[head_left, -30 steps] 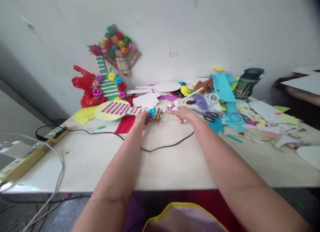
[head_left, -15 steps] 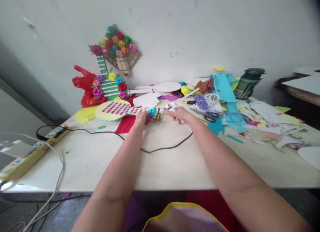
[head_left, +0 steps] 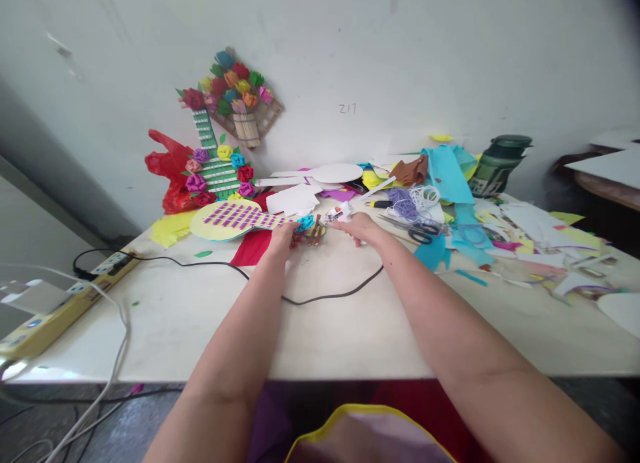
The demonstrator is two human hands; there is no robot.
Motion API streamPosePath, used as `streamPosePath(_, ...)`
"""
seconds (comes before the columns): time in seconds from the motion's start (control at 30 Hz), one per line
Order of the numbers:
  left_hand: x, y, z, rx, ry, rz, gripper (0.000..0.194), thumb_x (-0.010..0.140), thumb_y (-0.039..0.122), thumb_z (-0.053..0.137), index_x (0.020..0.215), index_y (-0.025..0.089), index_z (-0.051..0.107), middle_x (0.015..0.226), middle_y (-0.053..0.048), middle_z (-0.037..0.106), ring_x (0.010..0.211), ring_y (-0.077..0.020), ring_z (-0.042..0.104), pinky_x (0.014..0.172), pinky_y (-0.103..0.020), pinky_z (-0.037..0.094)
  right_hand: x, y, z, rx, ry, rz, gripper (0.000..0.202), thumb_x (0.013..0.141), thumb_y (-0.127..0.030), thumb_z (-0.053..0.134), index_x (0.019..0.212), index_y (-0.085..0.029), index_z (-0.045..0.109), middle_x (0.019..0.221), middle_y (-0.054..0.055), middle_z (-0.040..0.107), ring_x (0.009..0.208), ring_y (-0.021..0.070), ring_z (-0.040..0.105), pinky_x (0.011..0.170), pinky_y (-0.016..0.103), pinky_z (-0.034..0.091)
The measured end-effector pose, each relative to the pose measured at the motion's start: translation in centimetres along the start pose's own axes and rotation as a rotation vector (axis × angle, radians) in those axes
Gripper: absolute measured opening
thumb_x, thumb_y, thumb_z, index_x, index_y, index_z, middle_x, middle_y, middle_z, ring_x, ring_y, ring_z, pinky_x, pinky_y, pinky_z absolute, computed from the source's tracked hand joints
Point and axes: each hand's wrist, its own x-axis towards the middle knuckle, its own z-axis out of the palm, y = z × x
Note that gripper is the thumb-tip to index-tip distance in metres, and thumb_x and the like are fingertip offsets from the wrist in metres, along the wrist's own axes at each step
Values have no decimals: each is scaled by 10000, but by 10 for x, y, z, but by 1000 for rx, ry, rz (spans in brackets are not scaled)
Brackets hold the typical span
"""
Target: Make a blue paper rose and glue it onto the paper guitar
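Note:
My left hand (head_left: 284, 235) grips the neck of a paper guitar (head_left: 218, 230), a pale yellow body with purple strips across it. At the head end sits a blue crepe-paper piece (head_left: 305, 222), with small brown strips (head_left: 316, 231) beside it. My right hand (head_left: 365, 228) is closed round a white glue gun (head_left: 339, 213), its nozzle pointing left at the guitar's head. Whether the nozzle touches it I cannot tell. Most fingertips of both hands are hidden or small.
A black cord (head_left: 310, 301) loops across the table from a power strip (head_left: 100, 276). Scissors (head_left: 417, 232), purple and white string (head_left: 407, 204), paper scraps (head_left: 545, 230) and a green bottle (head_left: 500, 164) lie to the right. A flowered green guitar (head_left: 217, 173) leans on the wall.
Almost nothing differs. My right hand and the glue gun have shifted very slightly; my left hand keeps its hold on the paper guitar.

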Motion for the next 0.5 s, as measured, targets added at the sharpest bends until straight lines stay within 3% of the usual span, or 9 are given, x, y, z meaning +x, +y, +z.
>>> streamPosePath(0.33,3,-2,-1,-4,-8,10,120,688,228,555,768,139,562,662,-55,647,420,-94,509,359,-189,298,-14,-4,-10,58,18,-5,473,692,-605,567,691,-132,548,418,-5,480,344,103,458,391,219,369)
streamPosePath(0.5,1,-2,0,25,16,12,125,686,229,556,781,151,573,651,-56,648,427,-107,503,386,-207,328,-10,3,-11,120,70,-109,445,698,-586,571,693,-141,570,481,0,517,364,90,453,402,215,389)
